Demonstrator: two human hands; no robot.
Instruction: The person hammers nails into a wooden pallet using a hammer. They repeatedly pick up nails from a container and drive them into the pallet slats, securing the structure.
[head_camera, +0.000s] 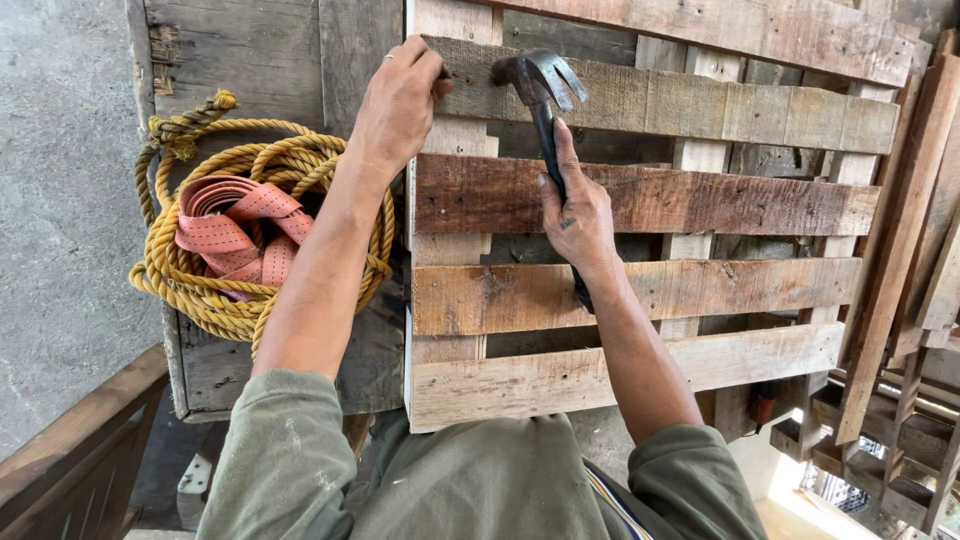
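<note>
fingers (425, 62) of the left hand (400, 105) curl over the top slat (700, 100) of a pallet (640, 290), pressing it steady. right hand (580, 215) is wrapped tight round a claw hammer (545, 85), its head against that same slat, claw turned right. judged from the head view, prying goes best with the claw seated low against the upright and levered slowly. open room lies right of the hammer; left, a rope coil (240, 290) with a pink strap (235, 225) sits near the pallet's edge.
</note>
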